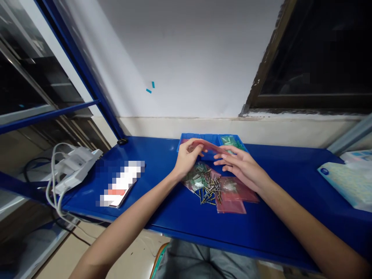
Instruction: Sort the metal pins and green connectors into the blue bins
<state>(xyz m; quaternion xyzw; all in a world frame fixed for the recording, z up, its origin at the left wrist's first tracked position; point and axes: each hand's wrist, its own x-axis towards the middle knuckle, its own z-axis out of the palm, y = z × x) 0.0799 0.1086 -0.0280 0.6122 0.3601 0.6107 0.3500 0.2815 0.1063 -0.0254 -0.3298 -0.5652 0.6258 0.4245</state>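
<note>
My left hand [188, 155] grips one end of a pink plastic bag [209, 145], thumb pressed on it, above the table. At the bag's other end is my right hand [240, 162], its fingers spread and close to the bag; whether they touch it is unclear. Below the hands lies a loose pile of metal pins [209, 190]. Small clear and green bags [197, 181] are left of the pile, and flat pink bags [231, 206] are at its right. Behind the hands stands a blue divided tray [207, 137] with green packets [231, 142] in its right compartment.
A phone-like object [123, 186], partly pixelated, lies on the blue table [180, 228] at left. Beyond it are a white power strip [77, 170] and cables. A patterned plastic packet [345, 182] sits at right. The wall [186, 58] rises behind.
</note>
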